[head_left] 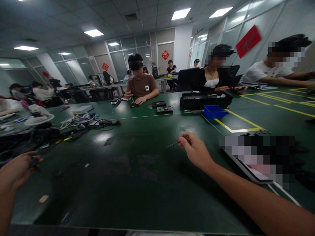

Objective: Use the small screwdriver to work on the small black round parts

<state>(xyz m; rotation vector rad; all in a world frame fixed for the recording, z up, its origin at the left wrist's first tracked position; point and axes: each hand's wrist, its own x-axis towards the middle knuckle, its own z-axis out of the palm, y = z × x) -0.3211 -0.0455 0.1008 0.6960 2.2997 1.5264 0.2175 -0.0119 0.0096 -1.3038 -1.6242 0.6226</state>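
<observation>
My right hand [193,147] is closed around a screwdriver [173,144], whose thin metal shaft points left over the green table [137,200]. At the left edge, my left hand [18,170] has its fingers curled around a small dark object [33,161] that is too blurred to name. Below and right of that hand, a small pale scrap [43,199] lies on the table.
Tangled cables [83,121] lie at the left. Across the table sit circuit boards [164,109], a blue bin [215,111] and a black tray [206,101]. A white-edged device [246,168] is near my right forearm. Several people sit around.
</observation>
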